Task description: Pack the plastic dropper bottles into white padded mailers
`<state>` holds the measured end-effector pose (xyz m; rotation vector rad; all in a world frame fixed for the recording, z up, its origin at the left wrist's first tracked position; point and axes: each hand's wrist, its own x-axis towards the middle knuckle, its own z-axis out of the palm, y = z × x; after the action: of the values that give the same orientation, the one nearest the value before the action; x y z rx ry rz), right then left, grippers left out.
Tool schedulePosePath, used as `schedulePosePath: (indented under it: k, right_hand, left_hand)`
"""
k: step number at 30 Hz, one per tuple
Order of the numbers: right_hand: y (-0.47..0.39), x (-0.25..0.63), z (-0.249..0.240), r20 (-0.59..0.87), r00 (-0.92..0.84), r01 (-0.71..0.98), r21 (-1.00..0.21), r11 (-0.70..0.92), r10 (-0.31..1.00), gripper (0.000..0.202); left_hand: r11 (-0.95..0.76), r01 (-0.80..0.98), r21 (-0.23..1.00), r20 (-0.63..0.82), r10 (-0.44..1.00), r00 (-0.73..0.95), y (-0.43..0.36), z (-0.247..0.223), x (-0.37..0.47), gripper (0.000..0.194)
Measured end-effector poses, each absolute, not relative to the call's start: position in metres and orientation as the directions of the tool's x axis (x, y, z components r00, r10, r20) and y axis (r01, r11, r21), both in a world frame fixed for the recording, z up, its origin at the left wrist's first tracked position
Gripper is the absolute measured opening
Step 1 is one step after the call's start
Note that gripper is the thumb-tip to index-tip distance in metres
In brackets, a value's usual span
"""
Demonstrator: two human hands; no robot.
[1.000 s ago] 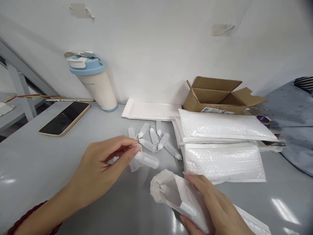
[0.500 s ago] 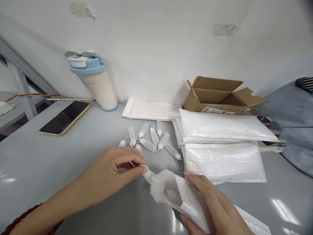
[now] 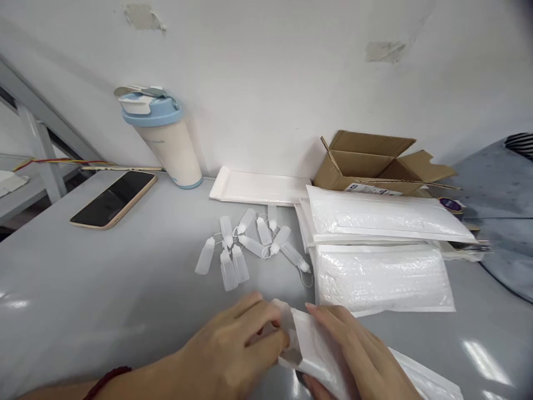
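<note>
A small white padded envelope (image 3: pixel 318 350) is tilted up at the bottom centre, its mouth facing left. My right hand (image 3: pixel 362 355) grips it around the sides. My left hand (image 3: pixel 237 344) is at the mouth, its fingertips partly inside and curled together; whatever they hold is hidden. Beyond my hands, several translucent dropper bottles (image 3: pixel 228 272) with white caps lie loosely on the grey table (image 3: pixel 166 289).
White bubble mailers (image 3: pixel 383 278) are stacked at the right, before an open cardboard box (image 3: pixel 366 161). Another mailer (image 3: pixel 262 188) lies by the wall. A tumbler (image 3: pixel 166 144) and a phone (image 3: pixel 114 199) stand and lie at the left. Grey-blue fabric is at the far right.
My left hand has moved right and down with the small bottle it held, to the envelope's mouth, where that bottle is no longer visible. More loose bottles are uncovered.
</note>
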<state>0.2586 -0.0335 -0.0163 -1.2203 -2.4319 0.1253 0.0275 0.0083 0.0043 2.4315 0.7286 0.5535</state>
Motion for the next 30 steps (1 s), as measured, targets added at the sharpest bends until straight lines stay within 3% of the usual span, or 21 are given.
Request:
schedulePosePath:
  k: [5, 10, 13, 16, 19, 21, 23, 26, 28, 30]
  right_hand:
    - [-0.033, 0.260, -0.017, 0.328, -0.526, 0.745, -0.267, 0.611, 0.785, 0.055]
    - [-0.032, 0.264, -0.019, 0.315, -0.539, 0.740, -0.265, 0.618, 0.781, 0.059]
    - [-0.033, 0.265, -0.017, 0.320, -0.533, 0.746, -0.260, 0.613, 0.783, 0.060]
    - [-0.033, 0.265, -0.015, 0.319, -0.517, 0.752, -0.274, 0.600, 0.794, 0.059]
    - [-0.033, 0.265, -0.015, 0.317, -0.515, 0.753, -0.277, 0.597, 0.796, 0.060]
    - [-0.032, 0.266, -0.015, 0.321, -0.519, 0.749, -0.276, 0.602, 0.792, 0.060]
    - [-0.031, 0.266, -0.016, 0.321, -0.522, 0.747, -0.275, 0.605, 0.791, 0.061]
    - [-0.030, 0.264, -0.014, 0.320, -0.516, 0.748, -0.284, 0.600, 0.795, 0.062]
    - [-0.030, 0.263, -0.013, 0.316, -0.506, 0.748, -0.303, 0.591, 0.803, 0.060]
    - [-0.030, 0.262, -0.012, 0.318, -0.497, 0.746, -0.319, 0.585, 0.807, 0.059]
  left_hand:
    - [-0.690, 0.310, 0.654, 0.195, 0.550, 0.812, 0.010, 0.009, 0.029, 0.028]
    - [-0.679, 0.175, 0.713, 0.362, 0.569, 0.738, 0.015, 0.010, 0.033, 0.025]
    - [-0.659, 0.433, 0.615, 0.403, 0.735, 0.546, 0.028, 0.012, 0.019, 0.011]
    - [-0.350, 0.846, 0.403, 0.230, 0.933, 0.276, 0.050, 0.012, -0.005, 0.017]
    - [-0.106, 0.964, 0.244, 0.031, 0.994, 0.101, 0.073, 0.006, -0.026, 0.027]
    - [-0.003, 0.960, 0.280, -0.163, 0.985, 0.051, 0.085, 0.002, -0.035, 0.027]
    - [0.053, 0.944, 0.326, -0.238, 0.971, 0.028, 0.092, 0.001, -0.039, 0.027]
    - [0.107, 0.900, 0.422, -0.123, 0.991, -0.060, 0.091, 0.011, -0.038, 0.035]
    - [0.118, 0.827, 0.549, -0.044, 0.993, -0.112, 0.083, 0.024, -0.032, 0.041]
    - [0.101, 0.706, 0.701, -0.094, 0.994, -0.049, 0.070, 0.036, -0.023, 0.043]
